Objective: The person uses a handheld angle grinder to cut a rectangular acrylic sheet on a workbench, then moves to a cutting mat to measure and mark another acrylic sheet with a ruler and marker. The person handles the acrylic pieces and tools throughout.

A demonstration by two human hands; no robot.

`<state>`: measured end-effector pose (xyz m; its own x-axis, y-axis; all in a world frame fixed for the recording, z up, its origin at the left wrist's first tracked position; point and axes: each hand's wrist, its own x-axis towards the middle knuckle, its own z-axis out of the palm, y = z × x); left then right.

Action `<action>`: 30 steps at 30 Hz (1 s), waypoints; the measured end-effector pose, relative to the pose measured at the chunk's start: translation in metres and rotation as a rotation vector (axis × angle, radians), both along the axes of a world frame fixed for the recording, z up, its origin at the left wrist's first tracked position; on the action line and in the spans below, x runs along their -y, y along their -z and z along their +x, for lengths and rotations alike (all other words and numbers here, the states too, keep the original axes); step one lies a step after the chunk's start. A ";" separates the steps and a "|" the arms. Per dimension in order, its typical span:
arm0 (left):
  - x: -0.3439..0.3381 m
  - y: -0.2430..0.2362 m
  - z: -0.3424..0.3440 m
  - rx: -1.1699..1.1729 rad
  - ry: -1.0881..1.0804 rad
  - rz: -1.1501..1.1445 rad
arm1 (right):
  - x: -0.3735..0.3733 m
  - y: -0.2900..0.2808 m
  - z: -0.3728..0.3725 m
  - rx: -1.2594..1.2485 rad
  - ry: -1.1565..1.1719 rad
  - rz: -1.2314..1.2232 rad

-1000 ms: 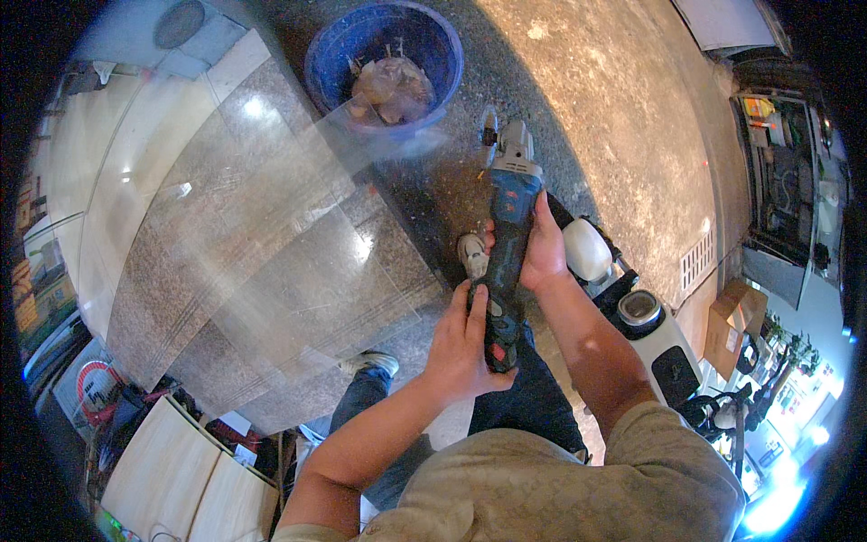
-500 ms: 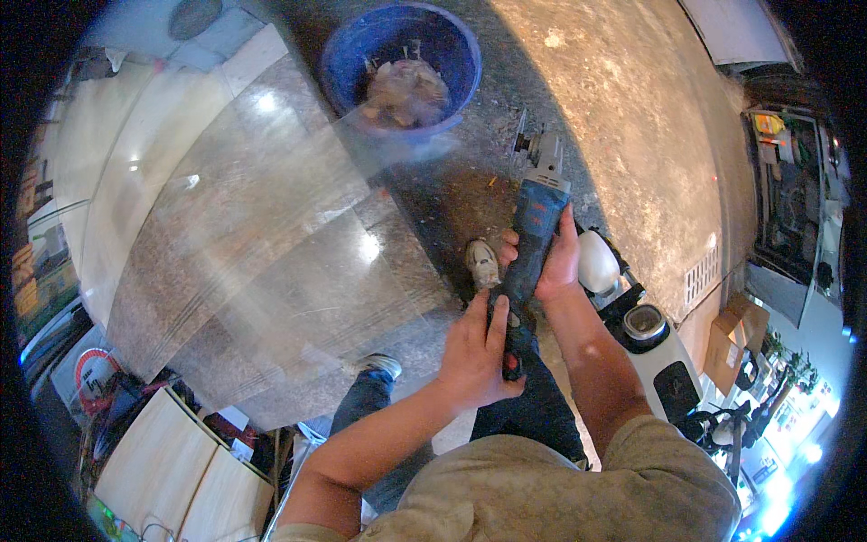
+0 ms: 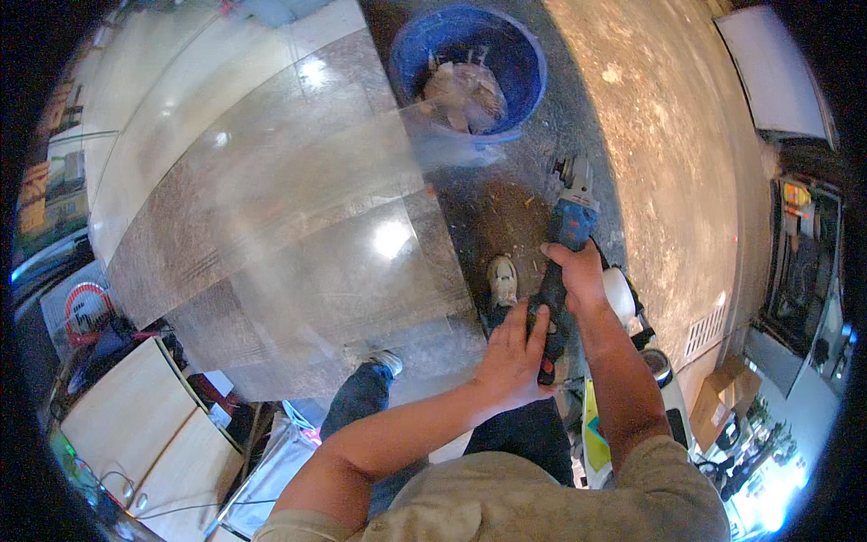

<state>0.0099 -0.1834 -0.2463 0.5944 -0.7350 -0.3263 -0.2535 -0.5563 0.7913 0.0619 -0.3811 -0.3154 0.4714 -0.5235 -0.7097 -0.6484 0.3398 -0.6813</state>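
Grinder (image 3: 552, 285) partly covered, bucket contents (image 3: 466, 96) blurred

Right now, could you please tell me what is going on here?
A person is holding a blue-and-black angle grinder, the left hand at its rear end and the right hand farther forward. The grey head points away from the person. A large see-through panel spreads to the left, and a blue bucket of pale scraps stands ahead.

Clothed in an olive-khaki shirt (image 3: 542, 510) (faintly mottled, softly creased across the front). Cut short at both the left sleeve (image 3: 312, 523) and the right sleeve (image 3: 664, 465); bare-armed past the hems. Clad, beyond the shirt, in dark blue trousers (image 3: 355, 399). Shod, farther from the shirt, in a pale left shoe (image 3: 388, 362) and an off-white right shoe (image 3: 503, 282), rounded at the toe.
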 end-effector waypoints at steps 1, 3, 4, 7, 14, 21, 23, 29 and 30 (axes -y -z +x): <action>0.001 0.005 0.005 -0.041 -0.013 -0.060 | 0.004 0.006 0.003 0.047 -0.018 0.023; -0.010 0.021 0.032 0.048 0.042 -0.084 | 0.011 0.013 0.003 0.025 -0.004 0.059; -0.018 0.033 0.055 0.087 0.101 -0.052 | 0.015 0.017 0.005 -0.014 -0.047 0.077; -0.064 0.079 0.165 0.344 -0.138 0.001 | 0.024 0.024 0.008 -0.081 -0.160 0.105; -0.114 0.137 0.332 0.794 0.045 0.283 | 0.010 0.043 0.020 0.019 -0.330 0.082; -0.123 0.153 0.339 0.818 0.018 0.159 | 0.007 0.059 0.028 0.029 -0.427 0.045; -0.123 0.155 0.340 0.840 0.011 0.125 | 0.010 0.062 0.027 0.030 -0.432 0.034; -0.123 0.155 0.341 0.842 0.019 0.119 | 0.019 0.074 0.024 0.008 -0.535 -0.046; -0.123 0.155 0.341 0.840 0.022 0.126 | 0.019 0.075 0.023 0.015 -0.550 -0.063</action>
